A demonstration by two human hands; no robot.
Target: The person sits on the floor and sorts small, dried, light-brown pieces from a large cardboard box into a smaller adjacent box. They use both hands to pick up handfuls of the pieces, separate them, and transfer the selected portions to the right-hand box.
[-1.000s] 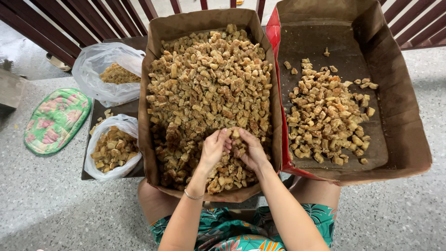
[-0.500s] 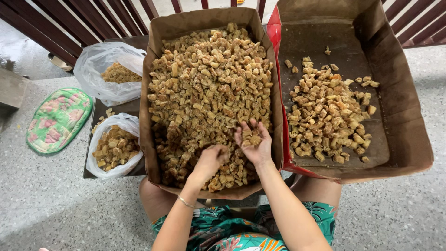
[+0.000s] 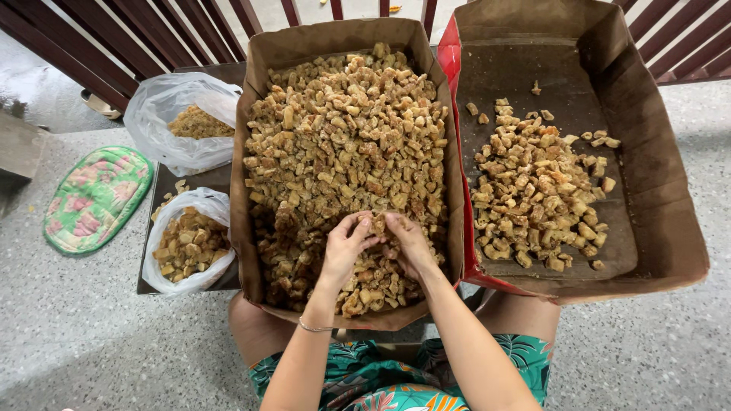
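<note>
Speckled grey floor (image 3: 91,335) carries a lined box (image 3: 251,198) heaped with fried chunks (image 3: 343,144); lower centre, left hand (image 3: 346,245) and right hand (image 3: 403,240) meet, fingertips pinching one piece between them.

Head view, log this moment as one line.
left hand pinching fried pieces | right hand alongside, same clump | in full cardboard box | sparser box right
</note>
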